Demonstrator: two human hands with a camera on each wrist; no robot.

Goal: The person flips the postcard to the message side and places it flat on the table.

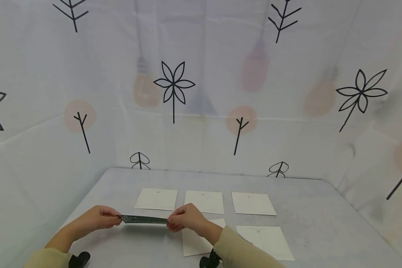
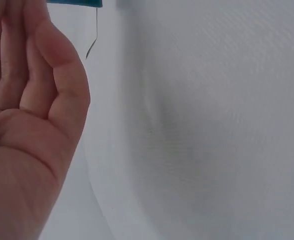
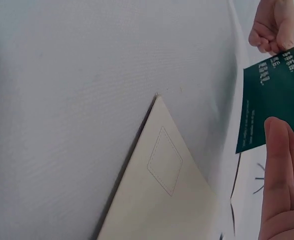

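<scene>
A dark green postcard (image 1: 144,220) with white printed writing is held above the table, seen nearly edge-on in the head view. My left hand (image 1: 98,218) pinches its left end, and my right hand (image 1: 187,219) pinches the right end. From the right wrist, the postcard's green face (image 3: 274,97) shows lines of white characters, with the left hand (image 3: 274,25) at its far side. Only a strip of the green card (image 2: 77,2) appears past the left hand (image 2: 37,95) in the left wrist view. Below and beside the right hand lies a cream postcard (image 1: 197,243), partly covered by the forearm.
Three cream postcards, left (image 1: 156,200), middle (image 1: 204,202) and right (image 1: 253,203), form a back row on the pale table (image 1: 308,223). Another cream postcard (image 1: 268,243) lies at the front right. A white curtain (image 1: 201,141) with plant drawings encloses the table.
</scene>
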